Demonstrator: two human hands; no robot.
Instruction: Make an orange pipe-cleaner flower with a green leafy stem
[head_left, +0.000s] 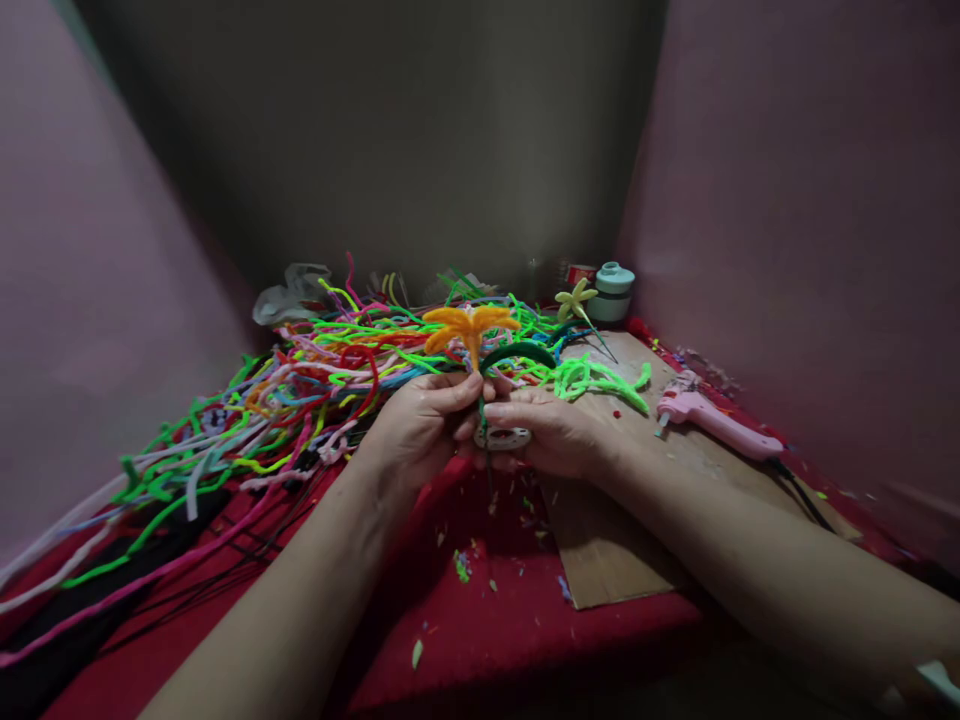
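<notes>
Both hands pinch the thin green stem of an orange pipe-cleaner flower (470,328), left hand (420,425) steadying it upright while right hand (551,432) apparently also grips a white tape roll (504,438).

Dim light is falling from above onto the bench (480,620), leaving the walls murky. Wide-angle distortion is bending the edges, and the forearms at the bottom corners are blurring softly.
</notes>
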